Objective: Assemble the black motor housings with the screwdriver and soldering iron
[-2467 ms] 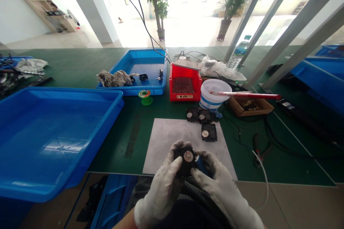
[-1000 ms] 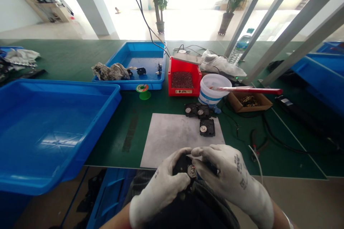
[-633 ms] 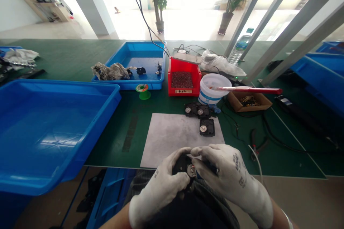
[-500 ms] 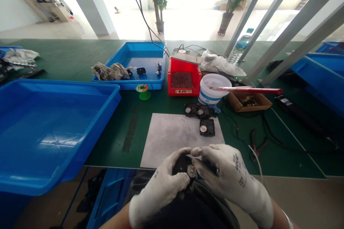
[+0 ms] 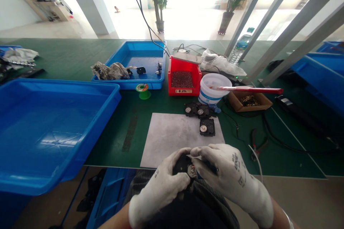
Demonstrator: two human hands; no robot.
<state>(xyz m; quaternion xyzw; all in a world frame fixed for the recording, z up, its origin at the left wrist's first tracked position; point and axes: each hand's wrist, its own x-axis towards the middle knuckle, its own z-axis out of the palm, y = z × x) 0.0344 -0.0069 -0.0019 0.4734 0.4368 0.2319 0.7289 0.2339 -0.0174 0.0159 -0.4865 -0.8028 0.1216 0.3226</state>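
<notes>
The left hand (image 5: 167, 179) grips a black part (image 5: 180, 165) with a silver disc (image 5: 191, 171). The right hand (image 5: 227, 167) curls beside it; whether that hand grips anything, I cannot tell

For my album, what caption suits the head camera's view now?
Gloved left hand holding a black part, gloved right hand beside it, with sheet and three similar parts beyond.

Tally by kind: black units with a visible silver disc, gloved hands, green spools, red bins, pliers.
Held disc-faced black unit: 1
Other disc-faced black units: 3
Gloved hands: 2
Green spool: 1
Red bin: 1
Pliers: 1
Total: 9
</notes>
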